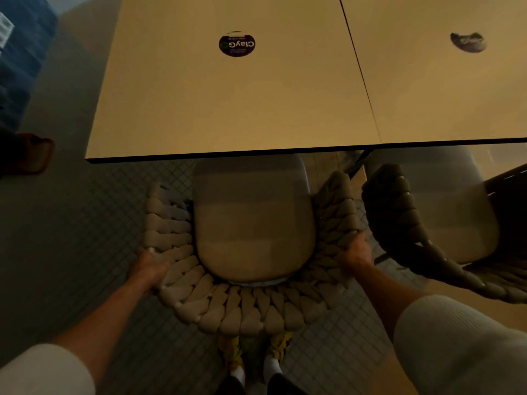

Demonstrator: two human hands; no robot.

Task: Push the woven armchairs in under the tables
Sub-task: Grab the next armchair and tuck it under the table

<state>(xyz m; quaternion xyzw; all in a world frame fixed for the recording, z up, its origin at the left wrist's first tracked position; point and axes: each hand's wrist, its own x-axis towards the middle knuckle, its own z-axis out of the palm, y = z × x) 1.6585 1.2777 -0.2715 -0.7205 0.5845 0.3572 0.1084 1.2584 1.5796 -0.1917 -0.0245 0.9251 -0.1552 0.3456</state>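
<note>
Both hands, left hand point(149, 267) and right hand point(356, 253), are gripping the woven armchair's point(228, 306) curved backrest, its seat cushion point(253, 223) sitting partly under the table point(228, 109).

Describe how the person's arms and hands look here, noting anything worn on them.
Both arms wear pale off-white sleeves that end near the elbows, leaving the forearms bare. The right sleeve is visibly ribbed; the left sleeve looks smoother. The left hand and right hand are gloveless; no watch or ring shows.
</note>
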